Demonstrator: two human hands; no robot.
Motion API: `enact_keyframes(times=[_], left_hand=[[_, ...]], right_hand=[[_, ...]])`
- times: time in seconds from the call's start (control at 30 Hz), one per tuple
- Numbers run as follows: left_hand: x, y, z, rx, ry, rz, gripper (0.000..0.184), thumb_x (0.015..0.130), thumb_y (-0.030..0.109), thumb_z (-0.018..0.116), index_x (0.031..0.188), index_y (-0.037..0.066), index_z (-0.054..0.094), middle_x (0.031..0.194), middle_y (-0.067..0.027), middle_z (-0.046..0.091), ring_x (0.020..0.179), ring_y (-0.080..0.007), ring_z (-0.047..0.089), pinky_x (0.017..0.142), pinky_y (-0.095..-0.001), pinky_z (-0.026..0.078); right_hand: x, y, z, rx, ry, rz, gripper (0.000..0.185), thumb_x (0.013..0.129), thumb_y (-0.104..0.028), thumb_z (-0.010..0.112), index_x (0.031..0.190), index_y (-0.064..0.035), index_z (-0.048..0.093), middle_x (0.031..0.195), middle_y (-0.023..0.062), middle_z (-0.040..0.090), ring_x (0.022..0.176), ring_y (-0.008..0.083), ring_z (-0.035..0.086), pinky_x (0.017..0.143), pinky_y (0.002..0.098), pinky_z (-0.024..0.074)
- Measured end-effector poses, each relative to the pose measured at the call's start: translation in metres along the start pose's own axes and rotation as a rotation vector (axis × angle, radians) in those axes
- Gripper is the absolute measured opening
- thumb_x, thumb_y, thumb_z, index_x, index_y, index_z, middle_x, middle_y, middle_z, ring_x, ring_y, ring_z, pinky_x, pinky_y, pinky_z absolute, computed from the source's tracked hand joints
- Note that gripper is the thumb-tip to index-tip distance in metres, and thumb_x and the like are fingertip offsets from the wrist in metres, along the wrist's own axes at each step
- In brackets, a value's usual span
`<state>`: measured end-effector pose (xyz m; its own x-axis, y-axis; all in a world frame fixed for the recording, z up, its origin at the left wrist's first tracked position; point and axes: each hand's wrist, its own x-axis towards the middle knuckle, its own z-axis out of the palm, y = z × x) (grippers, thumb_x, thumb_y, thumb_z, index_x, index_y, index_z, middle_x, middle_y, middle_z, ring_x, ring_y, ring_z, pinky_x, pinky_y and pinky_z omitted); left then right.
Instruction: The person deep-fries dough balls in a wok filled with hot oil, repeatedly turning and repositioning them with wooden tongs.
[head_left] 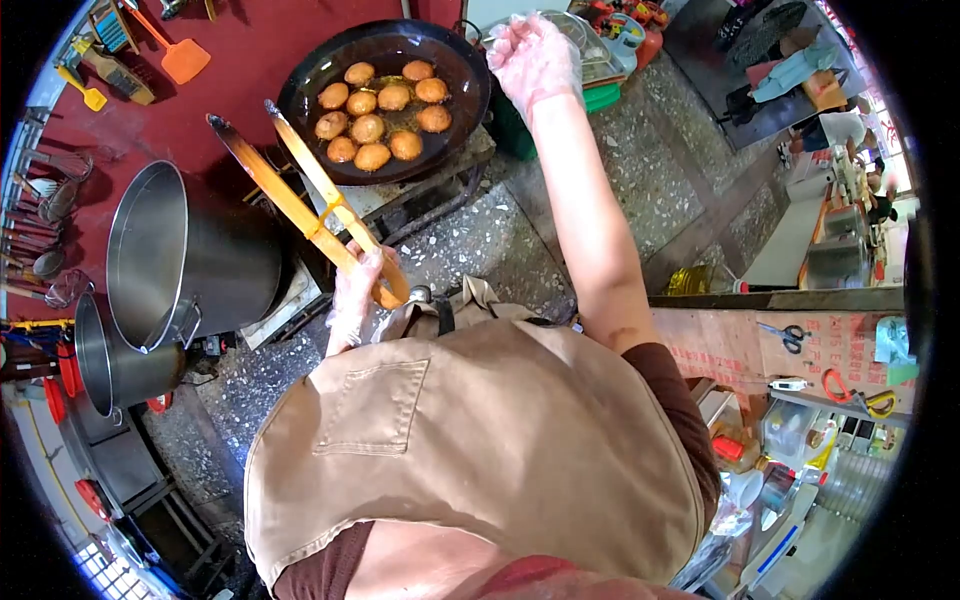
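Note:
My left hand [358,285], in a clear plastic glove, is closed around the lower part of a pair of long wooden tongs [318,215]. The tongs' two darkened tips stand apart, just left of a black wok [300,115]. In the wok, several round golden-brown fried dough balls [368,128] sit in oil. My right hand [537,62], also gloved, is raised by the wok's right rim. Its fingers are curled in; what they hold, if anything, cannot be made out.
Two large metal pots [215,255] stand to the left. An orange spatula [184,60] hangs on the red wall. Behind my right hand are a wire rack [590,45] and a green basin [603,97]. A cardboard-covered counter [730,345] with scissors [793,338] is at right.

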<state>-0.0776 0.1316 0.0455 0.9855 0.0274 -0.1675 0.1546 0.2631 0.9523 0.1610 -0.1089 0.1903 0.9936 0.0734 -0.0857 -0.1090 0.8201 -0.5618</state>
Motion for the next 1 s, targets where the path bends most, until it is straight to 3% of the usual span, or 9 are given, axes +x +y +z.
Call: enact_keyframes(times=[0.27, 0.4, 0.47, 0.6, 0.7, 0.73, 0.8, 0.83, 1.0], left_hand=[[-0.002, 0.007, 0.002, -0.015, 0.025, -0.013, 0.043, 0.087, 0.035, 0.065, 0.112, 0.004, 0.051, 0.091, -0.0056, 0.064, 0.083, -0.0134, 0.058, 0.077, -0.0291, 0.046], [0.007, -0.002, -0.003, -0.013, 0.015, -0.065, 0.034, 0.087, 0.028, 0.066, 0.108, 0.005, 0.054, 0.088, -0.0033, 0.063, 0.081, -0.0124, 0.057, 0.075, -0.0278, 0.045], [0.011, -0.003, -0.004, 0.151, -0.01, -0.056, 0.05, 0.085, 0.047, 0.063, 0.109, 0.004, 0.052, 0.091, -0.0069, 0.064, 0.081, -0.0142, 0.058, 0.072, -0.0277, 0.044], [0.017, 0.003, 0.007, -0.007, 0.008, -0.113, 0.03, 0.086, 0.028, 0.068, 0.103, 0.007, 0.056, 0.091, -0.0028, 0.06, 0.082, -0.0125, 0.056, 0.077, -0.0294, 0.046], [0.024, -0.006, 0.008, 0.051, 0.012, -0.072, 0.03, 0.085, 0.031, 0.069, 0.099, 0.006, 0.06, 0.088, -0.0034, 0.061, 0.081, -0.0143, 0.057, 0.073, -0.0304, 0.048], [0.024, -0.007, 0.01, 0.086, 0.025, -0.095, 0.03, 0.085, 0.031, 0.069, 0.097, 0.005, 0.06, 0.087, -0.0035, 0.061, 0.08, -0.0142, 0.057, 0.072, -0.0305, 0.048], [0.028, -0.009, 0.014, 0.168, 0.04, -0.134, 0.029, 0.084, 0.031, 0.068, 0.095, 0.005, 0.062, 0.085, -0.0037, 0.061, 0.078, -0.014, 0.057, 0.07, -0.0307, 0.048], [0.03, -0.011, 0.014, 0.219, 0.04, -0.166, 0.029, 0.084, 0.031, 0.068, 0.093, 0.005, 0.062, 0.085, -0.0038, 0.061, 0.077, -0.0138, 0.057, 0.069, -0.0308, 0.049], [0.048, -0.021, 0.015, 0.231, -0.089, -0.183, 0.029, 0.083, 0.029, 0.064, 0.096, 0.004, 0.06, 0.084, -0.0036, 0.062, 0.075, -0.0144, 0.058, 0.069, -0.0294, 0.047]], right_hand=[[-0.005, 0.006, 0.005, -0.284, 0.118, -0.258, 0.019, 0.089, -0.019, 0.056, 0.078, -0.0032, 0.056, 0.065, 0.0047, 0.055, 0.052, 0.0119, 0.049, 0.048, 0.0254, 0.0418], [-0.032, 0.009, 0.019, -1.384, -0.165, -0.695, 0.022, 0.084, -0.027, 0.066, 0.079, -0.005, 0.065, 0.072, 0.0095, 0.066, 0.065, 0.0213, 0.063, 0.063, 0.0348, 0.0508], [-0.053, 0.01, 0.039, -1.829, -0.26, -0.696, 0.027, 0.081, -0.034, 0.066, 0.08, -0.0069, 0.067, 0.076, 0.0136, 0.067, 0.075, 0.0304, 0.067, 0.073, 0.0408, 0.0524], [-0.08, 0.028, 0.053, -2.437, -0.543, -0.612, 0.021, 0.077, -0.028, 0.065, 0.076, -0.0068, 0.064, 0.077, 0.011, 0.066, 0.077, 0.0269, 0.066, 0.07, 0.0416, 0.0524], [-0.145, 0.043, 0.094, -2.451, -0.781, -0.979, 0.013, 0.07, -0.023, 0.062, 0.07, -0.0096, 0.064, 0.068, 0.0071, 0.058, 0.07, 0.0224, 0.062, 0.057, 0.0378, 0.0464], [-0.163, 0.037, 0.115, -2.079, -1.172, -0.814, 0.017, 0.072, -0.026, 0.062, 0.071, -0.0091, 0.064, 0.067, 0.0058, 0.054, 0.07, 0.0197, 0.059, 0.061, 0.0367, 0.0438], [-0.205, 0.066, 0.144, -2.542, -1.176, -1.513, 0.028, 0.059, -0.027, 0.069, 0.076, -0.0056, 0.066, 0.081, 0.0054, 0.059, 0.076, 0.0191, 0.056, 0.065, 0.0375, 0.0397], [-0.223, 0.073, 0.151, -2.535, -1.288, -1.588, 0.028, 0.057, -0.026, 0.07, 0.076, -0.0055, 0.066, 0.08, 0.0053, 0.059, 0.076, 0.0192, 0.055, 0.065, 0.0376, 0.0399], [-0.23, 0.063, 0.153, -2.334, -1.49, -1.488, 0.033, 0.049, -0.021, 0.073, 0.077, -0.0054, 0.067, 0.079, 0.005, 0.058, 0.075, 0.0197, 0.055, 0.064, 0.0377, 0.0407]])
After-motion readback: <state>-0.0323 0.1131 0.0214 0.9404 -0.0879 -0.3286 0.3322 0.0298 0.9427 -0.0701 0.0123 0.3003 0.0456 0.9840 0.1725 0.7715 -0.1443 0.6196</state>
